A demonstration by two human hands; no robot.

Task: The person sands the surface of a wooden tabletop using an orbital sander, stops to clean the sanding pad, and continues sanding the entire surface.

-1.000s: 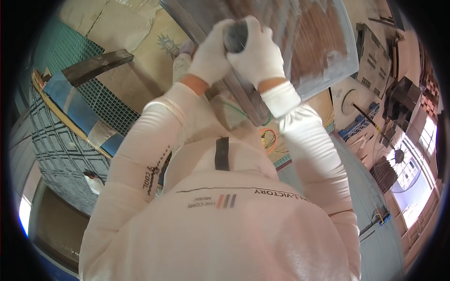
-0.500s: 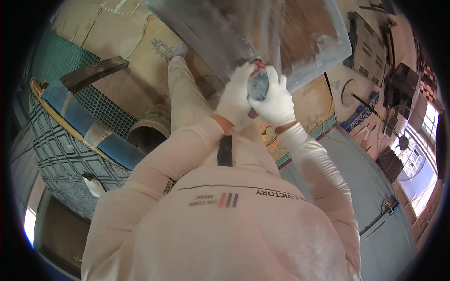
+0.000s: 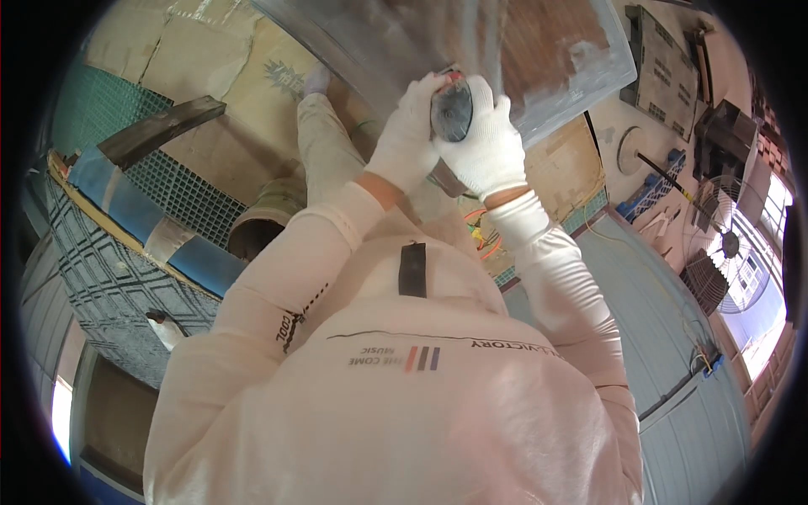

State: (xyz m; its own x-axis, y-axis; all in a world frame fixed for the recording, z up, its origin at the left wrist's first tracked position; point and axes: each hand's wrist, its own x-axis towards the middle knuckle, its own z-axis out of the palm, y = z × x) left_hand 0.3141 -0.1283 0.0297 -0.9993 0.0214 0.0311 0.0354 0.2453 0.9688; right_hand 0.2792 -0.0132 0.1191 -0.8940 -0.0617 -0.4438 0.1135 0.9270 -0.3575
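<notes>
A hand-held sander (image 3: 452,111) with a round dark top and a red part at its far side is gripped between my two white-gloved hands. My left hand (image 3: 406,135) wraps its left side. From the right, my right hand (image 3: 486,150) closes round the other side, its thumb side against the dark top. Beneath and beyond the tool lies a large panel (image 3: 551,63), patchy brown and grey, with pale dusty streaks. The sander's underside is hidden, so I cannot tell if it touches the panel.
Left, a blue-padded edge (image 3: 202,263) borders a patterned grey cloth (image 3: 105,278); a dark board (image 3: 164,130) lies across it. A bucket (image 3: 261,223) stands by my leg. Orange cable (image 3: 486,240) lies below my right wrist. A pedestal fan (image 3: 728,244) stands right, beside a blue-grey surface (image 3: 627,286).
Both hands have moved the sander slightly up and to the left in the view, farther from my body. My grip on it stays the same.
</notes>
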